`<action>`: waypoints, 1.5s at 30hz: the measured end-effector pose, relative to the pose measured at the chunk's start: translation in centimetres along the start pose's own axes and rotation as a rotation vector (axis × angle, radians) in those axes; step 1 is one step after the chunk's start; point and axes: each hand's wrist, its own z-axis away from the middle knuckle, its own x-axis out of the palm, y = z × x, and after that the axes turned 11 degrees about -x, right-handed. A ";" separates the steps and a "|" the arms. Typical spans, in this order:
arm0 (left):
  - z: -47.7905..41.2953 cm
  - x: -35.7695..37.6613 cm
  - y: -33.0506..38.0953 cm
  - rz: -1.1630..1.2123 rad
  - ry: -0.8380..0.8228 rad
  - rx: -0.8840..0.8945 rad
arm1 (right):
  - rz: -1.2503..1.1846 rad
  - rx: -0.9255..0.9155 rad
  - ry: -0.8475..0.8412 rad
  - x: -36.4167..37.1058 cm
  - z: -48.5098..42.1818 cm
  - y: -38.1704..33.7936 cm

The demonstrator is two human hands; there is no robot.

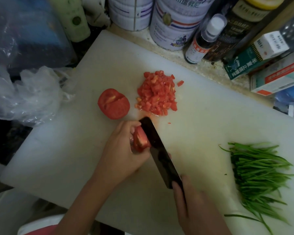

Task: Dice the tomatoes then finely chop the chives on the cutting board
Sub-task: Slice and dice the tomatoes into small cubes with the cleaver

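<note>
Left hand (124, 148) curls over the tomato wedge (140, 139) mid cutting board (109, 61), knife (158, 153) touching its right side, right hand (193, 206) gripping the handle. Chives (260, 175) lie far right, nearer that hand.

surface: your white cutting board (66, 150) on a speckled counter (205, 67) | on board: you've a halved tomato (113, 104) just beside a diced tomato pile (157, 94) | chives (258, 175) at your right

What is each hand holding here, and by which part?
The left hand grips a tomato piece by its rounded outer side, cut face toward the blade. The right hand grips the knife by its handle.
</note>
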 end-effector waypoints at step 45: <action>4.0 1.7 -2.1 0.145 0.198 0.040 | 0.051 -0.079 0.080 0.6 0.6 -1.5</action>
